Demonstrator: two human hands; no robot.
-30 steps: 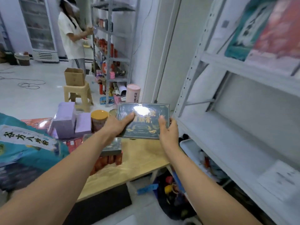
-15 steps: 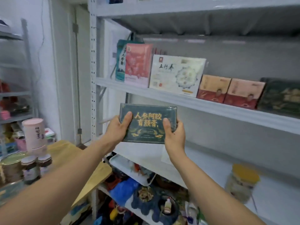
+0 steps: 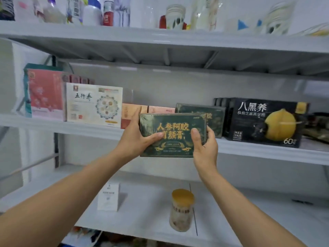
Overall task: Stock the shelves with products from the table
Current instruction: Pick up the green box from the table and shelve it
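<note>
I hold a flat dark green box with gold lettering (image 3: 175, 128) upright in front of the middle shelf (image 3: 74, 126). My left hand (image 3: 135, 138) grips its left edge, thumb across the front. My right hand (image 3: 204, 147) grips the lower right corner, thumb on the front. The box's lower half hangs below the shelf's front lip. Right behind it on the shelf stands a matching green box (image 3: 216, 120).
The middle shelf carries a pink box (image 3: 47, 97), a white box (image 3: 94, 104), orange boxes (image 3: 128, 113) and a black box with a yellow fruit (image 3: 267, 122). On the lower shelf stand a yellow-lidded jar (image 3: 181, 209) and a small white carton (image 3: 108, 196). Bottles line the top shelf (image 3: 160, 35).
I have turned from the table to the shelving and raised the green box with both hands up to the middle shelf, in front of the matching box.
</note>
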